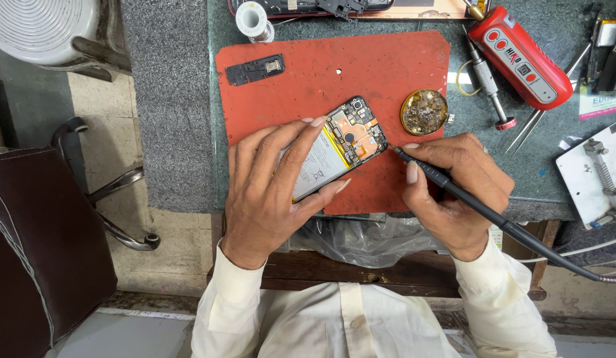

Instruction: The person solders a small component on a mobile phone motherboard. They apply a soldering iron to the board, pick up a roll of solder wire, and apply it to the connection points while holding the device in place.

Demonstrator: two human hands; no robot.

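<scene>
An opened phone (344,142) with its back cover off lies tilted on a red work mat (361,73), its circuit board and white battery exposed. My left hand (271,192) grips the phone's lower half, fingers across the battery. Held like a pen in my right hand (457,189) is a black corded soldering iron (453,189), and its fine tip touches the right edge of the phone's circuit board.
A round brass dish of tip-cleaning wool (424,111) sits on the mat's right edge. A small black cover piece (255,69) lies at the mat's top left, a solder spool (253,18) above it. A red handheld tool (520,56), screwdriver (488,86) and tweezers (540,119) lie to the right.
</scene>
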